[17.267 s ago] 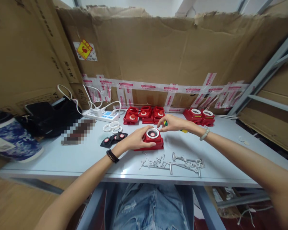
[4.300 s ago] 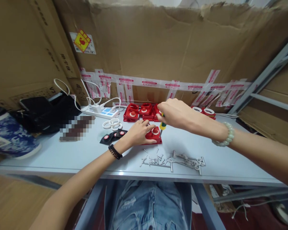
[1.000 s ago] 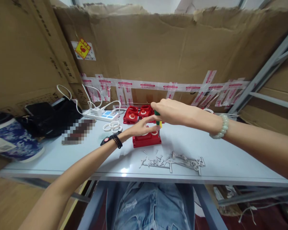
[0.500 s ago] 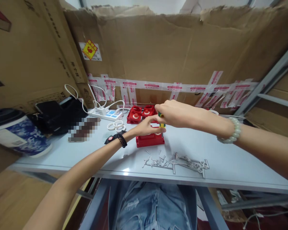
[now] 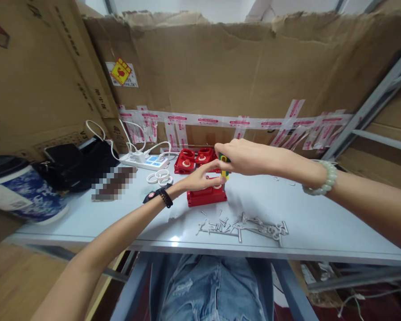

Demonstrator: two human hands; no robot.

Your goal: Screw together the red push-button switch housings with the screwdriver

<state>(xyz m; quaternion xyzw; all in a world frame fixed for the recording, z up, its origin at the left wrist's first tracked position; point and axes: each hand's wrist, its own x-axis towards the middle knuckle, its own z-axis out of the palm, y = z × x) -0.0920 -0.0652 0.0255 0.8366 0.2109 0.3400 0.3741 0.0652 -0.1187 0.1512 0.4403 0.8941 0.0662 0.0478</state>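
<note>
My right hand (image 5: 235,156) is closed around the green and yellow handle of a screwdriver (image 5: 224,174), held upright. Its shaft points down at the right end of a red housing (image 5: 207,197), where the tip is hard to make out. The thumb and fingers of my left hand (image 5: 200,177) pinch the lower part of the handle, above the housing, and hide some of its top. Just in front lie loose screws (image 5: 222,224) beside several metal rods and fittings (image 5: 262,226).
Behind my hands sit more red housings (image 5: 184,163) with round white rings in them. Loose white rings (image 5: 162,177), a black item (image 5: 150,196) and a power strip (image 5: 147,161) with cables lie left. A blue-white cup (image 5: 30,191) stands far left; cardboard (image 5: 200,71) walls the back.
The handle has turned a little in my right hand, showing more yellow. My hands stay at the same housing; the whole view has shifted slightly.
</note>
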